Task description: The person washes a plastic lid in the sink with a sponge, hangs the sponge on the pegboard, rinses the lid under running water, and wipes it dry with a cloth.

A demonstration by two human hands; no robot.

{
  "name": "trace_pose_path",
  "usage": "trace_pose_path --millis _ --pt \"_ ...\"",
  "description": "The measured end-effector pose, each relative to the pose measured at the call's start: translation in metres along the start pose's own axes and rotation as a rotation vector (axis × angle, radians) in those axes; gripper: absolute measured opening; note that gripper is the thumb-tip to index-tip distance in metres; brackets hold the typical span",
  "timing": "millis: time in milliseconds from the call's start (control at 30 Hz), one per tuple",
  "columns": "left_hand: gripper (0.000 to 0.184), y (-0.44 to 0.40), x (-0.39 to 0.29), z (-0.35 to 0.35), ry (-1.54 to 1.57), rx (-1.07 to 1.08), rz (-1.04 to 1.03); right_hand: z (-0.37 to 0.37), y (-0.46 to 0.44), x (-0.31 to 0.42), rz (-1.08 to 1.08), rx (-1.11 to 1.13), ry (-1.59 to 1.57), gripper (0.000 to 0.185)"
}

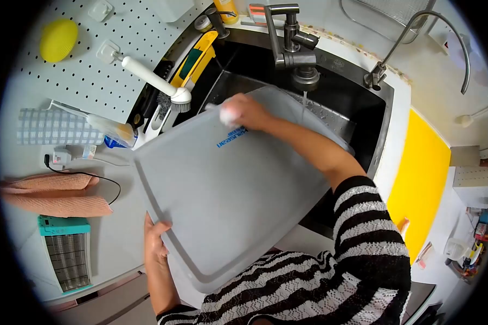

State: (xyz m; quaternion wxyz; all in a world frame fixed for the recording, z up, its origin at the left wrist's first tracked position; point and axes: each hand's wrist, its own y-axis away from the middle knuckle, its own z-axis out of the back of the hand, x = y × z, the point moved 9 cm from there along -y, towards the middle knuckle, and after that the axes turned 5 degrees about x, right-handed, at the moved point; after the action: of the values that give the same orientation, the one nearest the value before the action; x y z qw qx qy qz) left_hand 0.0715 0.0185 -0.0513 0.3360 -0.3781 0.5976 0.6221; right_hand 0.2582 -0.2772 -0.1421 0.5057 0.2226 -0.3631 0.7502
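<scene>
A large grey plastic lid (217, 189) with blue lettering is tilted over the sink (377, 116), its far edge reaching into the basin. My left hand (156, 236) grips its left rim near the lower corner, thumb on top. On the upper part of the lid, beside the lettering, my right hand (249, 111) is closed around a small whitish wad (230, 114). The wad is blurred, and I cannot tell whether it is a sponge or a cloth. Water runs from the faucet (305, 78) just past the lid's far right edge.
Left of the sink are a yellow caddy (200, 57) and a white-handled brush (154, 81) on a pegboard. A pink towel (59, 195) and a teal-edged appliance (66, 254) lie on the left counter. A slim curved tap (444, 17) and a yellow board (423, 173) are at right.
</scene>
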Motion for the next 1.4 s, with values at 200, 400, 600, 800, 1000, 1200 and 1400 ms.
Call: trace_pose_path --millis 200,400,600,800,1000,1200,1400 --pt "0.055 -0.009 -0.002 0.001 -0.02 -0.02 -0.066 0.037 -0.002 -0.137 -0.563 0.05 0.093 0.043" --pt "0.056 0.0 -0.011 -0.004 -0.08 -0.059 -0.062 0.005 -0.034 -0.017 0.132 -0.282 0.243 0.036" --pt "0.059 -0.005 -0.002 0.005 -0.092 -0.026 -0.061 0.014 -0.031 -0.106 -0.18 0.011 0.808 0.021" --pt "0.055 -0.005 0.002 0.007 -0.054 0.003 -0.031 0.022 -0.015 -0.097 -0.367 0.051 0.596 0.032" --pt "0.053 -0.003 0.0 0.002 -0.026 -0.034 -0.038 0.039 0.006 -0.077 -0.304 0.041 0.284 0.054" --pt "0.053 -0.007 -0.003 0.006 -0.039 -0.041 -0.074 0.023 -0.002 -0.048 -0.348 -0.073 0.103 0.054" --pt "0.052 -0.005 -0.001 0.007 -0.028 -0.026 -0.052 -0.02 0.003 0.052 0.228 0.152 -0.285 0.043"
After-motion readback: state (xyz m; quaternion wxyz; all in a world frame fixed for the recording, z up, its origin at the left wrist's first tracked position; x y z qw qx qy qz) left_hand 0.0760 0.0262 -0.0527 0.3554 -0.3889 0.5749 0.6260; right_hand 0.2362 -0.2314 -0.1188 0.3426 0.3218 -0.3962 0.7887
